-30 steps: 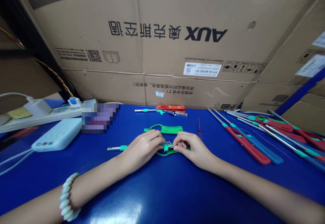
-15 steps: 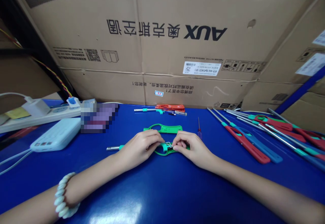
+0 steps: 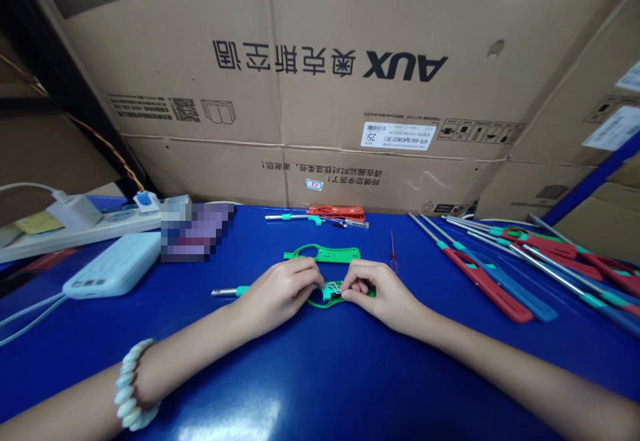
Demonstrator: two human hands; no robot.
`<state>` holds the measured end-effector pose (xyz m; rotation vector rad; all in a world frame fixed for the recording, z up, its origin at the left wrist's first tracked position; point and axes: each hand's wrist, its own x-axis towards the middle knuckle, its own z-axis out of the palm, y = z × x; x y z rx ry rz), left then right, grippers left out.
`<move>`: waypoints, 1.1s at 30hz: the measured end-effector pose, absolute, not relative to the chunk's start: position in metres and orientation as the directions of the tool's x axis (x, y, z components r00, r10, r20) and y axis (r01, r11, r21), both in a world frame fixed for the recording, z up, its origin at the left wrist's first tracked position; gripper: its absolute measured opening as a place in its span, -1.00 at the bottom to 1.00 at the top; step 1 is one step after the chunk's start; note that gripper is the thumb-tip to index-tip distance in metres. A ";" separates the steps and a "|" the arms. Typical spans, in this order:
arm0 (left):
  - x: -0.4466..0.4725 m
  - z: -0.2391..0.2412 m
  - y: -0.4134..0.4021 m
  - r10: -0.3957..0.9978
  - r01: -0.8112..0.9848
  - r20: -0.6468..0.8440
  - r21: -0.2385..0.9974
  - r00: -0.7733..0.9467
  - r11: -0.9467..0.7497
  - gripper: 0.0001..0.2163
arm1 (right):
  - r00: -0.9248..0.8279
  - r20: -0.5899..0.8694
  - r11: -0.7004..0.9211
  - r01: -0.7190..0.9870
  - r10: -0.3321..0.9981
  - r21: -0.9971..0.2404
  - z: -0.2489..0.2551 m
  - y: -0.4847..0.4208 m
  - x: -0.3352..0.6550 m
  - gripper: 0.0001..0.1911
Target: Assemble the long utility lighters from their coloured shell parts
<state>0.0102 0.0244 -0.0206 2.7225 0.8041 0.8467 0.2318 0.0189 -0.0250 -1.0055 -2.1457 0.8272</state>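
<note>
A green lighter half-shell (image 3: 326,296) with a metal nozzle tube (image 3: 223,291) sticking out to the left lies on the blue table (image 3: 310,374). My left hand (image 3: 277,292) is curled over its left part, fingers pressed on it. My right hand (image 3: 377,291) pinches small parts and thin wires at its middle. A second green shell half (image 3: 324,253) lies flat just behind both hands.
A red opened lighter (image 3: 327,215) lies further back. A small screwdriver (image 3: 393,252) sits right of the hands. Several long red and blue lighters (image 3: 495,274) are spread at the right. A white power bank (image 3: 113,265) and power strip (image 3: 75,222) are left. Cardboard boxes (image 3: 320,81) wall the back.
Both hands stay on the green lighter; the fingers shifted slightly around its middle. The head view wobbled a little.
</note>
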 end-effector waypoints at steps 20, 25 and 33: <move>0.011 -0.017 0.022 0.479 0.478 0.435 0.119 0.763 -0.870 -0.73 | -0.530 0.345 0.615 0.504 0.775 -0.607 -0.026 0.015 0.230 -0.82; 0.012 -0.013 0.016 0.486 0.485 0.402 0.112 0.776 -0.867 -0.77 | -0.627 0.450 0.771 0.482 0.636 -0.417 -0.029 0.013 0.232 -0.84; 0.018 -0.018 0.012 0.474 0.532 0.404 -0.035 0.782 -0.846 -0.75 | -0.793 0.487 0.873 0.474 0.367 0.113 -0.031 0.012 0.234 -0.78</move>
